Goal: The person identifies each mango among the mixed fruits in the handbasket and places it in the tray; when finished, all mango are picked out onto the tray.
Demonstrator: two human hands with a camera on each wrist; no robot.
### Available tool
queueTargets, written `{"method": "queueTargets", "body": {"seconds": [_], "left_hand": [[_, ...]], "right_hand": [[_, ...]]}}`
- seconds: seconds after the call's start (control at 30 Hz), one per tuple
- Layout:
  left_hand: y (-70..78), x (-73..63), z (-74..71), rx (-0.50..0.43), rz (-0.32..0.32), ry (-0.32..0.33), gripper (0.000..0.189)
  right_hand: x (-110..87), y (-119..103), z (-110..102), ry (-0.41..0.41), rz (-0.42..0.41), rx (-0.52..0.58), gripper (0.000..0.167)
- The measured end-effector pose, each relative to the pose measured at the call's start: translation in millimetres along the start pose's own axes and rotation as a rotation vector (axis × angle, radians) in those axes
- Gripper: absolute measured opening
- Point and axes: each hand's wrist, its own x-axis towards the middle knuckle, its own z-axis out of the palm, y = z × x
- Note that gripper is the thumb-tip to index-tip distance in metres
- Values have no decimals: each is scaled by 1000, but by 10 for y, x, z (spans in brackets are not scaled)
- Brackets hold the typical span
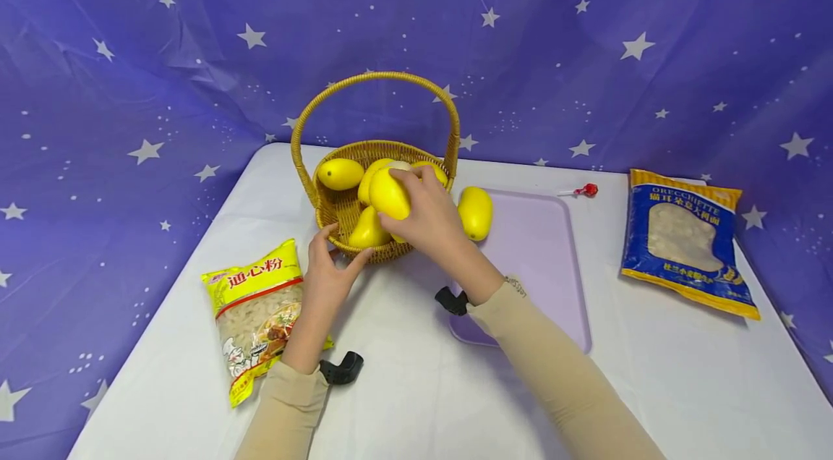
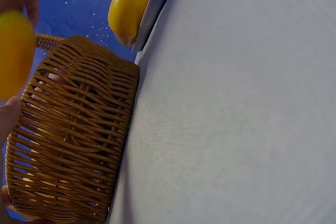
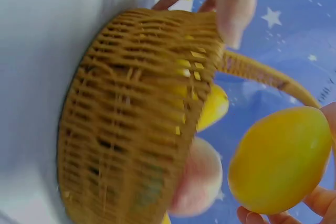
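Left hand (image 1: 327,273) grips the near rim of the wicker basket (image 1: 390,252); should that hold slacken, an uneven push could tip the basket. The right hand (image 1: 427,208) clasps a smooth yellow mango (image 1: 388,197) over the fruit (image 1: 341,174) inside, where a slip might set the pile rolling. Farther right, another mango (image 1: 476,213) beside the lilac tray (image 1: 534,250) could roll if the forearm (image 1: 553,366) knocked it.

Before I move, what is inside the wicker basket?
The basket holds several yellow fruits and, in the right wrist view, a pale pinkish fruit. The right hand and its held fruit cover some; anything underneath is hidden.
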Motion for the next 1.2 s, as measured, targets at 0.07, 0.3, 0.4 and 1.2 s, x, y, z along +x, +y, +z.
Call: {"method": "queueTargets", "body": {"seconds": [0.07,0.3,0.4,1.2], "left_hand": [[5,0,4,-3,-2,-1,94],[20,5,11,-24,-3,-10,93],[24,7,12,-31,1,-6,92],[19,1,33,-24,4,4,91]], "right_hand": [[-60,72,-106,25,13,22,70],[-220,402,-532,155,86,89,69],[-280,548,-684,215,136,88,69],[-410,1600,-416,188,473,-14,72]]}}
